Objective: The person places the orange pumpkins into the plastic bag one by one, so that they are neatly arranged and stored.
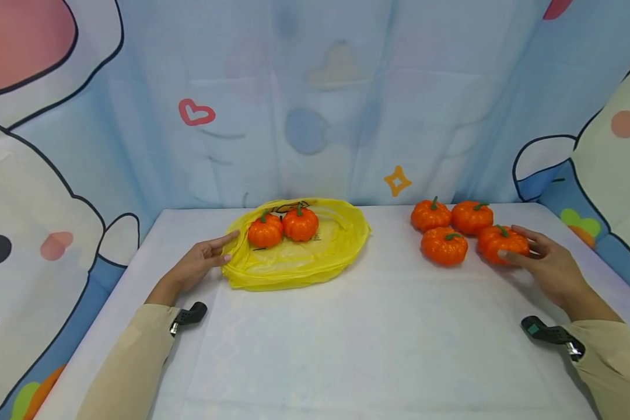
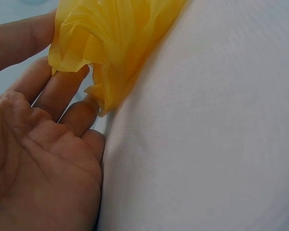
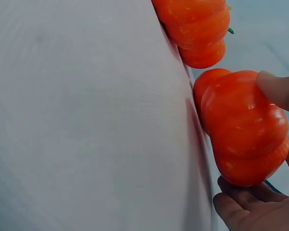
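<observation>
1. The right hand grips the rightmost pumpkin, beside three more pumpkins.
2. The left hand, fingers relaxed, touches a yellow plastic bag bearing two pumpkins.
3. Apparently a pick-up step; next calls for a steady lift.

Backdrop: light-blue printed cloth, vertical folds, across upper frame. Pink-red heart outline upper left of centre; orange four-point star right of centre. Large pale cartoon figures at both side edges. White-covered table, lower middle. Light soft.
</observation>
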The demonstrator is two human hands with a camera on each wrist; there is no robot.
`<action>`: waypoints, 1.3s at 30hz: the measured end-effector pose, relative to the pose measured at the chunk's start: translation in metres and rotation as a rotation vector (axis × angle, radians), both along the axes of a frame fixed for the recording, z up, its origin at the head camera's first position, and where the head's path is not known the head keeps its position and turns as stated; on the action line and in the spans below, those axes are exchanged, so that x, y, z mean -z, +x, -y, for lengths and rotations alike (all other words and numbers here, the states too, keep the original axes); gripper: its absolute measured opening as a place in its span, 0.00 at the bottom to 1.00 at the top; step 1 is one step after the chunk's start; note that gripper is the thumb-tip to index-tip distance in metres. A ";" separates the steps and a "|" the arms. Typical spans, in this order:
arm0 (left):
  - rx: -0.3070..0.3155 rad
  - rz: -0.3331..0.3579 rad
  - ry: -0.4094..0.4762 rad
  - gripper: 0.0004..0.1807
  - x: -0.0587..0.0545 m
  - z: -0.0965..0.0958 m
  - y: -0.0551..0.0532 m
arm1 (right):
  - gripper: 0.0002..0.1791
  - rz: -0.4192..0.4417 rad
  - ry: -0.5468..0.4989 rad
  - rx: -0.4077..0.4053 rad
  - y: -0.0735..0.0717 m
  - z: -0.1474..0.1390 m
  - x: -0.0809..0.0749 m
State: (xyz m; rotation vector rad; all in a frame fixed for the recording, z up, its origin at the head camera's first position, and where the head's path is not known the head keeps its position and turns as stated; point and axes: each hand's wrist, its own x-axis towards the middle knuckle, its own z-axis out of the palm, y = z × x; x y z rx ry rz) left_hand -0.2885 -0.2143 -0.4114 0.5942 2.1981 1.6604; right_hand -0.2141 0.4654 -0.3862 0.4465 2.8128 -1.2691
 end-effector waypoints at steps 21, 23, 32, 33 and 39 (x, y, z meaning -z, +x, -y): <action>0.006 -0.033 -0.024 0.34 0.000 0.002 -0.002 | 0.43 -0.167 0.030 0.012 0.007 0.058 -0.037; 0.008 -0.033 -0.027 0.34 0.001 0.001 -0.001 | 0.43 -0.180 0.032 -0.011 0.010 0.070 -0.040; 0.016 -0.039 -0.022 0.34 0.001 -0.002 -0.003 | 0.43 -0.286 0.005 -0.116 0.022 0.118 -0.052; 0.015 -0.041 -0.021 0.34 0.001 -0.002 -0.003 | 0.42 -0.300 -0.009 -0.137 0.022 0.122 -0.052; -0.003 -0.039 -0.027 0.34 0.002 0.001 -0.003 | 0.42 -0.351 -0.043 -0.271 0.017 0.150 -0.047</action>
